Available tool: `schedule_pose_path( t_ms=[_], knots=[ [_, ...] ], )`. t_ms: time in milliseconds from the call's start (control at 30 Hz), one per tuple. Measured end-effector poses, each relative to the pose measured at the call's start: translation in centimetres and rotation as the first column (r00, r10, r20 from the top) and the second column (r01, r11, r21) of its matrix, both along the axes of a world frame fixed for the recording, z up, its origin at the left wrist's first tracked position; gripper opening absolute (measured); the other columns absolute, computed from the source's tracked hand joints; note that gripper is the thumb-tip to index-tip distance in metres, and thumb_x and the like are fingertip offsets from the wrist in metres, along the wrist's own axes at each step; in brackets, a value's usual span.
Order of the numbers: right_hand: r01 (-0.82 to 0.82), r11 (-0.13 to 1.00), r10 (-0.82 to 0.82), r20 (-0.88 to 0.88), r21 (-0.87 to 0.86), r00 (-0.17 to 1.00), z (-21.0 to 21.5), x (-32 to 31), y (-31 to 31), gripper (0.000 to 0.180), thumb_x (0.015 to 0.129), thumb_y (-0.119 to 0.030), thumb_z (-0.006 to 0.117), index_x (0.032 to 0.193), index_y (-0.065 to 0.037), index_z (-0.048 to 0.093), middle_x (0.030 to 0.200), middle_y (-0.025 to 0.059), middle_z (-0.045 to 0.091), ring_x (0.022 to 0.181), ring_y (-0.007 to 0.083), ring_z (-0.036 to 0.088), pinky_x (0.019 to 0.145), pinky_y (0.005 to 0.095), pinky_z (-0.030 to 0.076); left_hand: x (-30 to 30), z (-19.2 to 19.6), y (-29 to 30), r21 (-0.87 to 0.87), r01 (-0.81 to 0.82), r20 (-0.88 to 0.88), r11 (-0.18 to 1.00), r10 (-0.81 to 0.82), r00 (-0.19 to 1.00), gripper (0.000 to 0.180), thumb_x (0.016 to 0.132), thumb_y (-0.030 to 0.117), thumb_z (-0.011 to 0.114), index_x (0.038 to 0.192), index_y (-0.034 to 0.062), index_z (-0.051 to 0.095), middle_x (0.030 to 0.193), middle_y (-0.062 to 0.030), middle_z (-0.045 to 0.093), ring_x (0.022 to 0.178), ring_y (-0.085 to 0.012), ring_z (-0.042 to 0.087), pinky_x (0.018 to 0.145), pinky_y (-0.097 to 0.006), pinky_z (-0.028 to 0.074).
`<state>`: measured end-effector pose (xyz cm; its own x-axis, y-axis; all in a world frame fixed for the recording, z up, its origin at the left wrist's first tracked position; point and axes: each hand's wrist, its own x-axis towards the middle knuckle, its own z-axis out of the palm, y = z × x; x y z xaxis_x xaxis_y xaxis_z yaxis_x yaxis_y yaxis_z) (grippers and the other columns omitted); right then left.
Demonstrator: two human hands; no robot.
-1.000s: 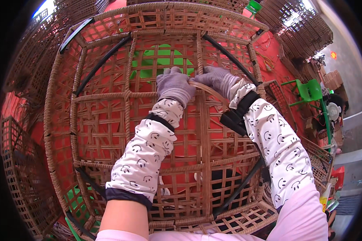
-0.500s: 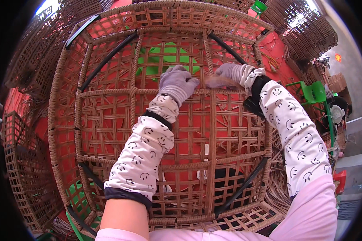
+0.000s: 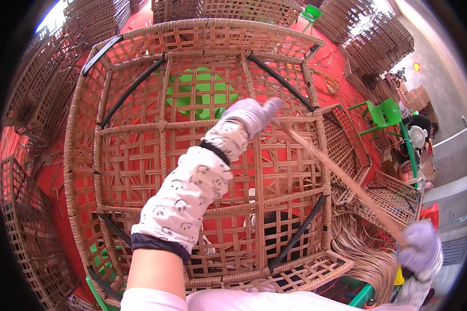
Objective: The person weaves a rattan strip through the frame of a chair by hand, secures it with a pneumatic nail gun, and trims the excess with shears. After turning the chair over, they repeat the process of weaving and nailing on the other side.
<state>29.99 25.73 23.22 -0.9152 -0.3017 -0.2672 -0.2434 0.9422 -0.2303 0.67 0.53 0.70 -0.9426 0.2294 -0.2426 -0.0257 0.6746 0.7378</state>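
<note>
A large woven rattan basket panel (image 3: 207, 168) with a wrapped rim and black corner braces lies before me, its open side facing up. My left hand (image 3: 250, 118), in a grey-purple glove, is closed at a crossbar right of the middle, where a brown rattan strip (image 3: 347, 181) begins at its fingers. The fingertips are slightly blurred. From there the strip runs taut across the right rim to my right hand (image 3: 421, 246), gloved too and closed around its other end at the far lower right.
Stacks of woven baskets (image 3: 41, 98) stand left and at the back. Right of the panel are smaller woven frames (image 3: 342, 135) and a bundle of loose strips (image 3: 368, 259). A green chair (image 3: 384, 114) and a white fan (image 3: 417, 137) stand farther right. Red flooring (image 3: 329, 67) is littered with scraps.
My right hand has swung from the crossbar far out to the lower right, drawing the strip out long. My left hand has shifted slightly right, and the view has moved a little.
</note>
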Motion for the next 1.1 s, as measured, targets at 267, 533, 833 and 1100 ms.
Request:
schedule_pose_path(
  t_ms=[267, 533, 833, 1100],
  knots=[
    [0.086, 0.966, 0.053, -0.513, 0.244, 0.857, -1.0, 3.7, -4.9, 0.028, 0.068, -0.027, 0.068, 0.06, -0.004, 0.054, 0.056, 0.014, 0.048, 0.053, 0.0329, 0.049, 0.05, 0.038, 0.038, -1.0, -1.4, -0.5, -0.082, 0.071, 0.073, 0.994, -0.065, 0.995, 0.038, 0.069, 0.037, 0.064, 0.08, -0.0002, 0.067, 0.074, -0.0127, 0.065, 0.071, -0.0255, 0.063, 0.064, -0.034, 0.05],
    [-0.232, 0.935, 0.153, -0.286, -0.267, 0.946, -1.3, 7.0, -1.7, 0.026, 0.065, -0.03, 0.072, 0.055, -0.013, 0.054, 0.059, 0.0036, 0.057, 0.057, 0.0224, 0.057, 0.059, 0.0357, 0.041, -1.5, 0.3, 1.5, -0.284, 0.215, 0.053, 0.934, -0.209, 0.976, 0.032, 0.07, 0.032, 0.063, 0.079, 0.0016, 0.068, 0.073, -0.0115, 0.065, 0.067, -0.0224, 0.062, 0.062, -0.034, 0.049],
    [0.329, 0.33, -0.551, -0.102, 0.885, 0.828, -1.4, 24.2, 19.7, 0.017, 0.082, -0.017, 0.052, 0.082, -0.001, 0.058, 0.065, 0.021, 0.057, 0.06, 0.0358, 0.058, 0.052, 0.0445, 0.044, -2.1, 1.0, -0.4, -0.534, 0.341, 0.121, 0.774, -0.33, 0.936, 0.039, 0.077, 0.037, 0.057, 0.099, 0.0053, 0.065, 0.098, -0.015, 0.064, 0.09, -0.0285, 0.062, 0.074, -0.039, 0.048],
    [0.38, 0.925, -0.331, -0.464, 0.013, 0.822, -11.7, -0.8, 10.3, 0.023, 0.081, -0.022, 0.056, 0.093, -0.002, 0.057, 0.09, 0.0171, 0.058, 0.083, 0.0347, 0.057, 0.071, 0.0376, 0.045, -0.5, -0.3, -5.0, -0.306, 0.311, 0.068, 0.9, -0.305, 0.95, 0.037, 0.081, 0.036, 0.05, 0.099, 0.0068, 0.063, 0.093, -0.0127, 0.065, 0.086, -0.0297, 0.061, 0.076, -0.038, 0.048]
  ],
)
